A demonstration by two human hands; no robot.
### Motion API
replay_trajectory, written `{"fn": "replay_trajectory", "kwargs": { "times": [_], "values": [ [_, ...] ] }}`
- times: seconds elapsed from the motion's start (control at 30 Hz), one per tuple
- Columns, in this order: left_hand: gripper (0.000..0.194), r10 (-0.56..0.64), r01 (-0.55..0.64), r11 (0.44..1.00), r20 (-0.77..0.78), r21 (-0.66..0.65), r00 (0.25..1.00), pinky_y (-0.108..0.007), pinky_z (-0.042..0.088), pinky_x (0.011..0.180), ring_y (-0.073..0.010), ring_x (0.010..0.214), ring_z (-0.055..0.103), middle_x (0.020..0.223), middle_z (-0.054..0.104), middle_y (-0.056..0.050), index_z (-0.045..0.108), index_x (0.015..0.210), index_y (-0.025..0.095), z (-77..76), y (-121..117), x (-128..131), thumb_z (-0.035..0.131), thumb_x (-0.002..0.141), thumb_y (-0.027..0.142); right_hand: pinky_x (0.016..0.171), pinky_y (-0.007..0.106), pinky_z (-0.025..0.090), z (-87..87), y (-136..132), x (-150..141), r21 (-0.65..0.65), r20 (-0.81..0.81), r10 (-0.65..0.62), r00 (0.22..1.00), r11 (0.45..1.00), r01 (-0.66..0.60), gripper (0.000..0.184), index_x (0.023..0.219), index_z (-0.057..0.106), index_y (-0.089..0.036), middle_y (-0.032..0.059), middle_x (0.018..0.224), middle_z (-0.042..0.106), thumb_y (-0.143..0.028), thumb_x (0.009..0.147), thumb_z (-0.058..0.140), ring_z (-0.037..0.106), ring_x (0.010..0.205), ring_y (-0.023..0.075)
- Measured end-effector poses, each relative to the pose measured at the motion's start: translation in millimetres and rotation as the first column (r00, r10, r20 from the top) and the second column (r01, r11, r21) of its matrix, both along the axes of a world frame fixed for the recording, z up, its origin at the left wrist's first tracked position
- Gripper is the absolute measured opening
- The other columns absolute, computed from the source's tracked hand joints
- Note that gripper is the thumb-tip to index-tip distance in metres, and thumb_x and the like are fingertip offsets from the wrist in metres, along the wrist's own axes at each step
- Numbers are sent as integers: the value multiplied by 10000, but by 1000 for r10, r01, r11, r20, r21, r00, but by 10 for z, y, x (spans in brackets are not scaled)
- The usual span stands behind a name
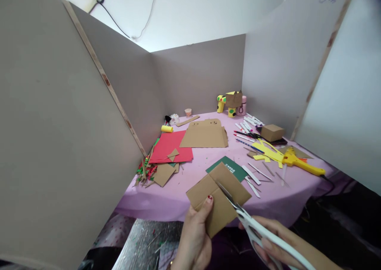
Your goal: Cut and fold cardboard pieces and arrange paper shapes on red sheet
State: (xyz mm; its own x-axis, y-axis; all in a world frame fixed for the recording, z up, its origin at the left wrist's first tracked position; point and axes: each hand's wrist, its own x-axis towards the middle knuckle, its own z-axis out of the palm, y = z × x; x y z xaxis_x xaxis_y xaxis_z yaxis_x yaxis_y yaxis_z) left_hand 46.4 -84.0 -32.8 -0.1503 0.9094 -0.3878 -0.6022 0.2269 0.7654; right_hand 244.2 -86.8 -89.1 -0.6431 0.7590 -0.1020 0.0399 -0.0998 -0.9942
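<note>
My left hand point(196, 235) grips a piece of brown cardboard point(218, 212) near its lower left, thumb on top. Several crease lines run across the cardboard. White-handled scissors point(248, 221) are in my right hand point(276, 238), its fingers around the handles. Their blades lie on a cut in the cardboard that runs up toward its middle. The cardboard is tilted in the air in front of the table edge. Just beyond it a dark green sheet point(228, 166) with white print lies on the table.
A pink cloth point(160, 198) covers the table. A red sheet point(166, 145), a cut cardboard panel point(205, 134) and scraps lie left and centre. On the right are a yellow glue gun point(300, 162), markers and a small cardboard box point(272, 132). Grey panels point(199, 75) enclose the table.
</note>
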Motion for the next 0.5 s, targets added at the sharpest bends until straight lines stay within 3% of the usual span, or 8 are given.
{"fn": "replay_trajectory", "kwargs": {
  "times": [0.13, 0.33, 0.5],
  "values": [
    [545, 32, -32, 999, -8, -9, 999, -316, 512, 762, -208, 780, 671, 912, 717, -91, 529, 1183, 149, -28, -10, 7, 699, 676, 249, 556, 265, 440, 20, -26, -1, 47, 75, -49, 996, 998, 45, 626, 1284, 390, -205, 12, 783, 486, -585, 797, 491, 483, 587, 114],
    [524, 27, -27, 1000, -7, -14, 1000, -328, 508, 770, -229, 824, 669, 903, 719, -97, 572, 1136, 150, 8, -1, -17, 723, 645, 253, 701, 334, 449, 81, 31, -14, 242, 129, -104, 986, 968, 70, 548, 1234, 483, -225, 61, 897, 555, -538, 787, 534, 511, 757, 190],
    [536, 41, -39, 998, 37, -44, 998, -335, 508, 774, -244, 841, 667, 892, 720, -105, 598, 1104, 148, 20, -3, -47, 756, 600, 239, 577, 280, 415, -67, 52, -88, 135, -45, 9, 999, 991, -3, 640, 1296, 393, -210, 4, 751, 462, -595, 793, 483, 453, 617, 133]
  ]
}}
